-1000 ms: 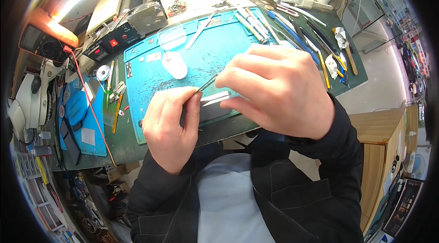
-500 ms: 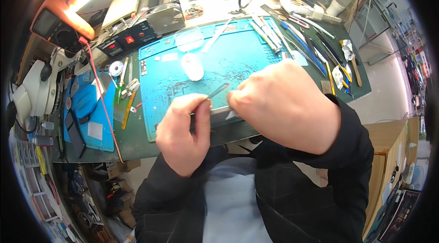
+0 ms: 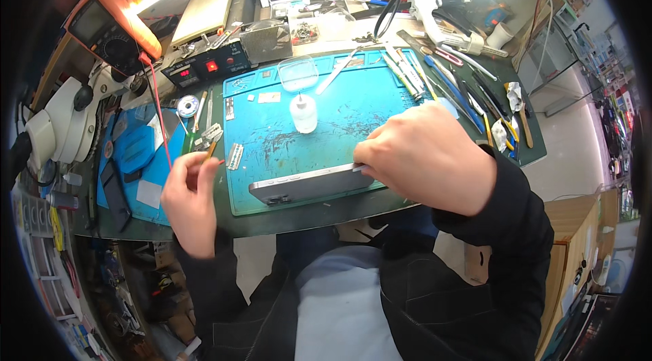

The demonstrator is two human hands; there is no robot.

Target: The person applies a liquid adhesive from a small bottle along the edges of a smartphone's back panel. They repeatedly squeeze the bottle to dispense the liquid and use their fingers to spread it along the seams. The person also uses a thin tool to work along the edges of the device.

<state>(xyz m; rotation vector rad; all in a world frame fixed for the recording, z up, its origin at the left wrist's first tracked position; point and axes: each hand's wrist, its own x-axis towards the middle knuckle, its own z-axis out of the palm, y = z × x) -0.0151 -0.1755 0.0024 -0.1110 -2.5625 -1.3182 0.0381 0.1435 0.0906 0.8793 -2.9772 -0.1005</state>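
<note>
Head view: right hand (image 3: pixel 428 157) curls at one end of a slim silver-grey phone (image 3: pixel 309 186); left hand (image 3: pixel 189 201) sits apart; cannot tell either grip.

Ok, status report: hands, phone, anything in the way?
Right hand holding grey phone at its right end, tilted up at blue mat's near edge. Left hand at yellow strip, grip unclear. Slotted blade and white bottle on mat, apart from phone.
</note>
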